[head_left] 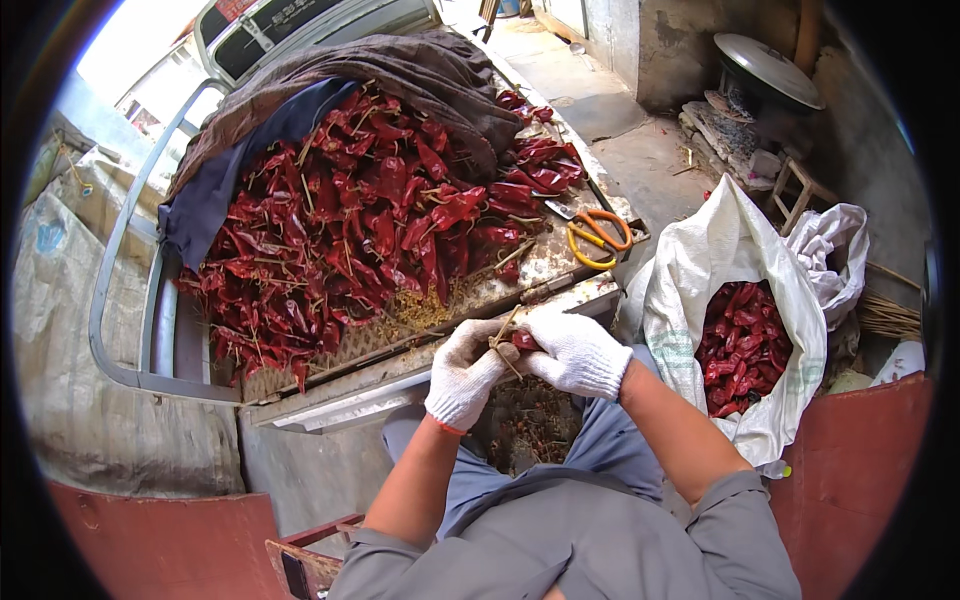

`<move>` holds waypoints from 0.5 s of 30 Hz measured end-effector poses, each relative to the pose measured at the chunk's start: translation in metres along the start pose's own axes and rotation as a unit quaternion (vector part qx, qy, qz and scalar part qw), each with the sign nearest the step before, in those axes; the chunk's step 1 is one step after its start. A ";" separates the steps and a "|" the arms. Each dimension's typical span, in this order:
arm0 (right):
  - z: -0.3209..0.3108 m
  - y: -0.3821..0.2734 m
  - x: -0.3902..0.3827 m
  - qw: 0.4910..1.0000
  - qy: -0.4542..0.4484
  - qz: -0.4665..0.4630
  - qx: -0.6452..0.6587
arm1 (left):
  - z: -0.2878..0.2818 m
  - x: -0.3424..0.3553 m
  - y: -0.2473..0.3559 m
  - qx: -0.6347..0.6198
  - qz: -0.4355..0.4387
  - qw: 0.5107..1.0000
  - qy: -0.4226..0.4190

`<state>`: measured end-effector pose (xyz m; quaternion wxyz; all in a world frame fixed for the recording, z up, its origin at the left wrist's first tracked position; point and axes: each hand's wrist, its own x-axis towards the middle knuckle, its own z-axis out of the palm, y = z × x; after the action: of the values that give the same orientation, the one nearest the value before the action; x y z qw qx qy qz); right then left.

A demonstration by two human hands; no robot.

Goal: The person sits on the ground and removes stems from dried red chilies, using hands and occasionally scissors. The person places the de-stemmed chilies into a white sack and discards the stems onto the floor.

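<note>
Both my hands wear white knitted gloves and meet just past the near edge of the truck bed (420,357). Closed fingers of my left hand (466,376) pinch a thin dry stem (508,326). My right hand (578,356) closes round a dried red chili pepper (523,341), of which only a small part shows between the gloves. Beyond them, a big heap of dried red chili peppers (350,205) with pale stems covers the bed. Scissors (596,238) with orange and yellow handles lie on the bed's right corner.
To the right stands an open white woven sack (690,290) with red peppers (745,345) inside. A smaller white bag (835,255) is behind it. Dark cloth (400,75) drapes the heap's far side. A metal rail (112,270) rises at left. Stem debris (525,425) lies between my legs.
</note>
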<state>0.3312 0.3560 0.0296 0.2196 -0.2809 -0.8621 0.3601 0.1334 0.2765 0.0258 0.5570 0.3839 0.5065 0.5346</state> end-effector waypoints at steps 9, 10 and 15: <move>-0.003 -0.031 0.000 0.986 -0.136 -0.026 -0.092 | -0.021 -0.018 0.000 0.276 0.191 0.940 -0.056; 0.003 -0.030 -0.003 0.990 -0.110 -0.048 -0.079 | -0.018 -0.026 -0.003 0.208 0.092 0.973 -0.036; 0.029 -0.028 -0.020 0.989 0.022 -0.142 -0.041 | -0.010 -0.049 -0.009 -0.138 -0.070 0.987 -0.034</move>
<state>0.3200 0.3124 0.0285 0.2758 -0.1723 -0.9022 0.2834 0.1293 0.2256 0.0229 0.6575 0.2850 0.4339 0.5460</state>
